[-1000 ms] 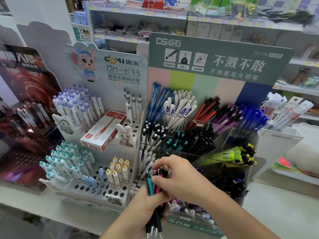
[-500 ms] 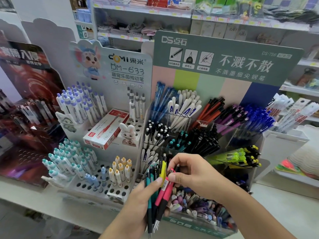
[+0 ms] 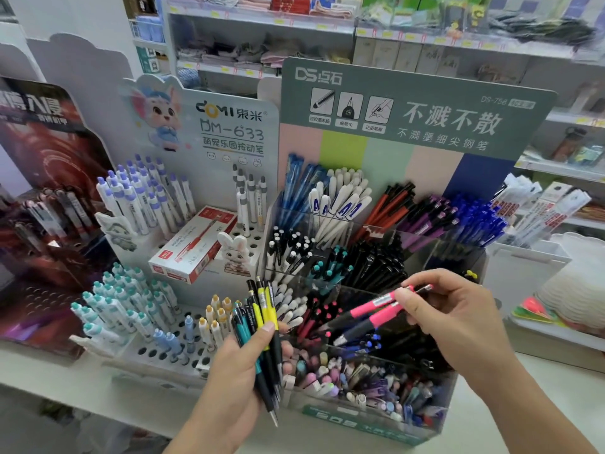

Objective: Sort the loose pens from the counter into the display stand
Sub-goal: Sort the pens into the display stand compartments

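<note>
— What do the pens look like?

— There are two lots. The left hand [image 3: 244, 365] grips a bundle of slim click pens [image 3: 262, 326], yellow, teal and black barrels with dark grips, tips pointing down. The right hand [image 3: 448, 309] pinches two pink click pens with black rubber grips [image 3: 370, 314] by their button ends.

— And the stand?

— It is a clear acrylic display stand with a grey-green printed header card [image 3: 409, 244], split into tiered compartments. The back ones hold blue, white, red, purple and dark blue pens; the middle ones mostly black and teal-capped; the front tray is a jumble of pastel pieces.

— What is around it?

— It sits on a pale white counter [image 3: 556, 404]. Just beside it on the left is a white perforated pen rack with a cartoon rabbit card [image 3: 137, 348], carrying purple-, teal- and yellow-capped pens and a red-and-white pen box [image 3: 193, 247]. Shop shelves of folded goods [image 3: 262, 37] run behind.

— Where are the pink pens relative to the hands?

— They slant down and left from the right fingers, tips over a middle compartment that holds pink-topped pens. The left bundle is upright just in front of the stand's left edge, well apart from the right hand.
</note>
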